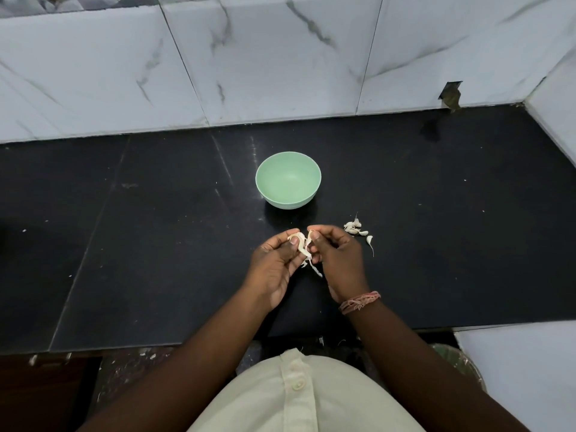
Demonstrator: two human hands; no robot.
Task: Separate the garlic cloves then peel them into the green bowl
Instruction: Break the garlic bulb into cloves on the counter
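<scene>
A garlic clove [300, 244] is pinched and peeled by the fingers of both hands at frame centre. The green bowl [288, 179] is seen empty; separated cloves [355, 229] are left unpeeled on the desk [156, 244].

we find no text, label, brand, number or sign that can be read anywhere in this view.
</scene>
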